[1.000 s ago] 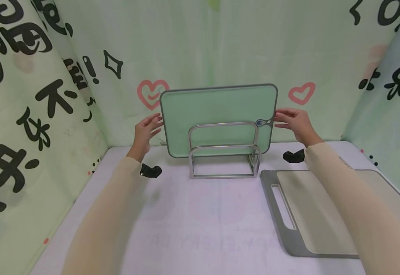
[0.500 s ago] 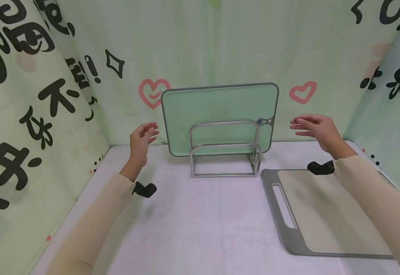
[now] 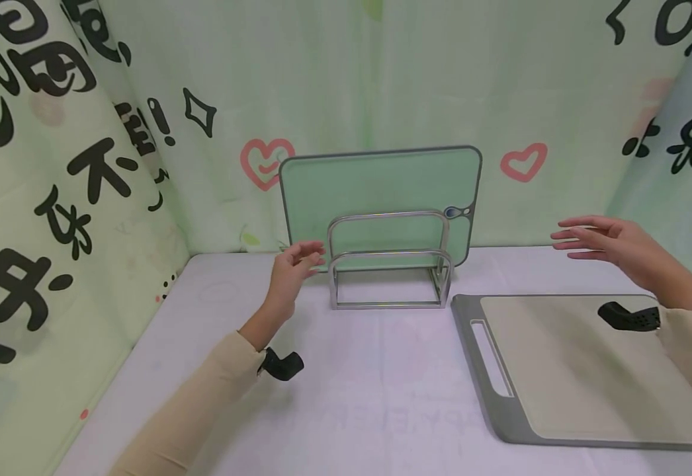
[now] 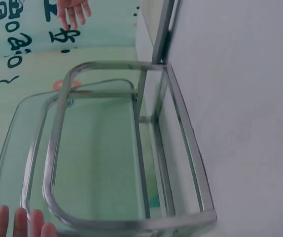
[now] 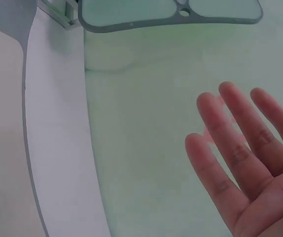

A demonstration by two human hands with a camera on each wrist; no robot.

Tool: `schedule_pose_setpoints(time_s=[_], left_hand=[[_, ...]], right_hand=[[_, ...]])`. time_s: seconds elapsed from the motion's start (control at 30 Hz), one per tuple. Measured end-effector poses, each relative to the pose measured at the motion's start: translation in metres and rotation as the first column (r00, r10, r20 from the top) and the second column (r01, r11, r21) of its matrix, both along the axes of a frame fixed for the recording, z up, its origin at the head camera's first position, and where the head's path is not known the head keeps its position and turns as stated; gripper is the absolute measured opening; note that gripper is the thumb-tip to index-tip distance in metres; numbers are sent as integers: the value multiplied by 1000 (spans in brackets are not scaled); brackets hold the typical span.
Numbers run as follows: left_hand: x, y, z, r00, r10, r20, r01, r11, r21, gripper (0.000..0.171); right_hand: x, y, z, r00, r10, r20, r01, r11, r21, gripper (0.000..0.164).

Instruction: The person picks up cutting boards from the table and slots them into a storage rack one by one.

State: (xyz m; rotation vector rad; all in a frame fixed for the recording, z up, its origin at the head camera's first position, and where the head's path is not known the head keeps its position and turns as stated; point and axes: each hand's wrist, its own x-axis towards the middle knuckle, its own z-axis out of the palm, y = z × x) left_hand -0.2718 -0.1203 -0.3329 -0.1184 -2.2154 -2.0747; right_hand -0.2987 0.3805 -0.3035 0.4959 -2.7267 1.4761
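Observation:
A green cutting board (image 3: 376, 182) with a grey rim stands on its long edge, leaning slightly back, in a metal wire rack (image 3: 388, 305). My left hand (image 3: 289, 281), fingers loosely bent and holding nothing, is just left of the rack; in the left wrist view its fingertips (image 4: 20, 226) show at the lower left. Farther right, my right hand (image 3: 622, 254) is in the air above the back edge of a large beige cutting board (image 3: 560, 370) with a grey border. In the right wrist view its spread fingers (image 5: 235, 153) hold nothing.
The large board lies flat on the white-covered table (image 3: 346, 396), its handle slot facing left. A pale green printed curtain (image 3: 417, 73) hangs behind the table and along both sides. Black wrist cameras (image 3: 282, 365) sit on both forearms.
Both hands have come off the green board's sides. The right hand has moved right, over the beige board; the left has come down and toward the rack. The green board stays in the rack.

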Motion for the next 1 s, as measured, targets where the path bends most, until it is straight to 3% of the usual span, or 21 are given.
schedule_pose_setpoints(time_s=[0.13, 0.27, 0.5, 0.73, 1.0], left_hand=[[7, 23, -9, 992, -95, 79, 96, 995, -11, 31], [9, 46, -21, 981, -159, 114, 161, 987, -3, 34], [10, 82, -35, 963, -214, 161, 215, 977, 12, 33], [9, 116, -46, 942, -251, 224, 251, 968, 29, 35], [13, 154, -58, 915, -295, 273, 300, 954, 26, 36]], right_hand=[[7, 17, -2, 998, -56, 26, 55, 997, 52, 27], [12, 34, -6, 994, -101, 37, 97, 990, 100, 27], [18, 54, -21, 998, -66, 20, 64, 995, 76, 29], [17, 69, -39, 986, -147, 78, 137, 984, 114, 21], [22, 85, -57, 982, -158, 100, 150, 985, 82, 25]])
